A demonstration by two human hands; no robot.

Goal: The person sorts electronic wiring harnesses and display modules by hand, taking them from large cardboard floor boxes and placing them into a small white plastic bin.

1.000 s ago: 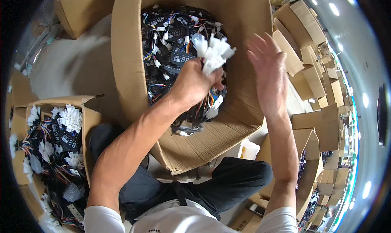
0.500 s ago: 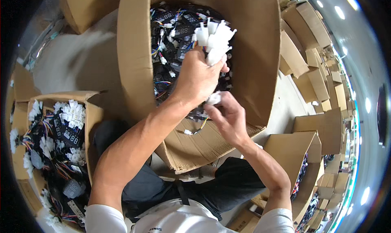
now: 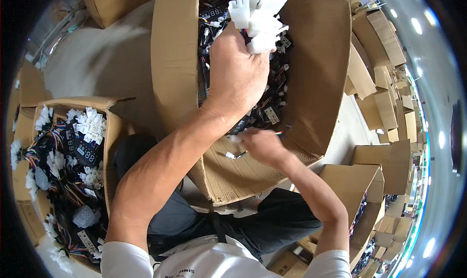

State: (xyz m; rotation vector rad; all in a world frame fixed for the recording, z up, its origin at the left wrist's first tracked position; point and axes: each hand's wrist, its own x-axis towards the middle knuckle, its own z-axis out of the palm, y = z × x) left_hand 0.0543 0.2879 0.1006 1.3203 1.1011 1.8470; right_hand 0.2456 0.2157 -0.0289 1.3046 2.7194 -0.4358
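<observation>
While the left hand (image 3: 239, 71) clutches white connectors (image 3: 262, 23), the right hand (image 3: 262, 144) points leftward — grip unclear, blurred.

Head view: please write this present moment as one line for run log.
left hand: holds white plugs | right hand: blurred, grip unclear | large box: black displays inside | left-side box: similar plugs, more displays

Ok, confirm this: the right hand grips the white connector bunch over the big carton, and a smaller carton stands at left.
Wrong hand: the head view shows the left hand gripping the white connector bunch over the big carton; the smaller carton does stand at left.
</observation>
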